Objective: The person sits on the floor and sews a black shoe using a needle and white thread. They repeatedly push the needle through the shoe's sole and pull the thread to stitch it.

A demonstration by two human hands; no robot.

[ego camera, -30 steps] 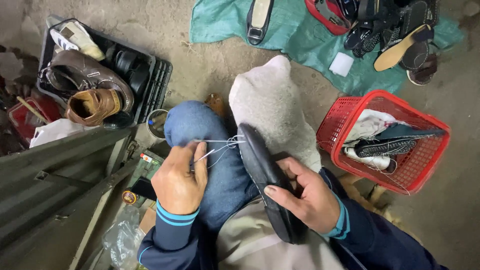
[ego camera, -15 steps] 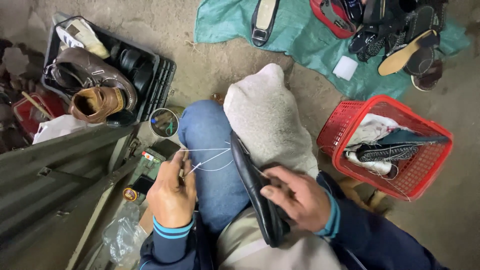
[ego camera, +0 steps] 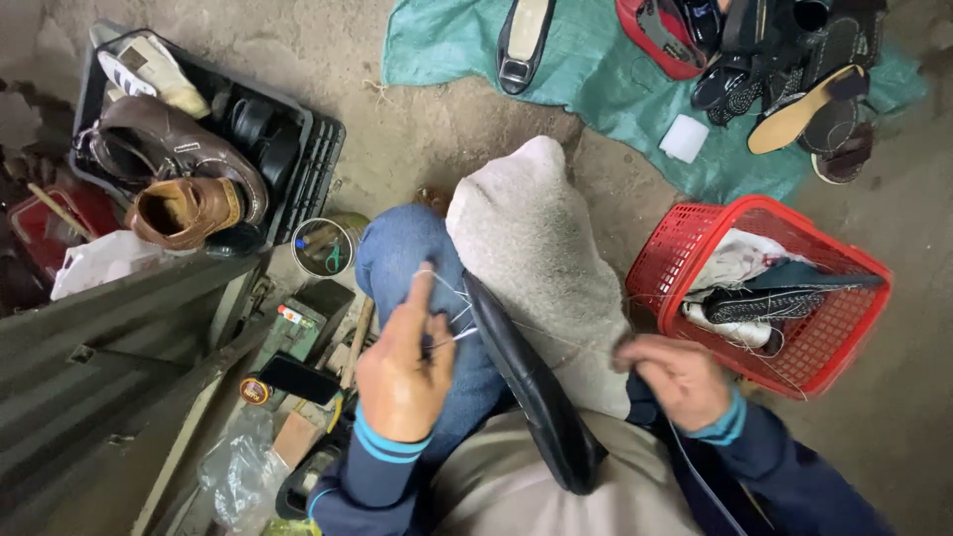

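A black shoe (ego camera: pixel 536 392) stands on its edge in my lap, wedged between my blue-jeaned knee (ego camera: pixel 407 258) and a grey cloth (ego camera: pixel 536 248) draped over the other leg. My left hand (ego camera: pixel 402 372) pinches white thread (ego camera: pixel 452 333) just left of the shoe, fingers closed on it. My right hand (ego camera: pixel 675 377) is off the shoe to the right, fist closed, and a thin thread runs from it; it is blurred.
A red basket (ego camera: pixel 685 238) with footwear and cloth sits at right. A black crate (ego camera: pixel 318 169) of brown shoes is at upper left. A teal sheet (ego camera: pixel 615 69) carries sandals. A small tin (ego camera: pixel 323 246), tools and a grey metal box (ego camera: pixel 99 377) lie at left.
My right hand let go of the shoe and pulled away to the right. My left hand rose toward the knee, still holding thread. The shoe stays in my lap.
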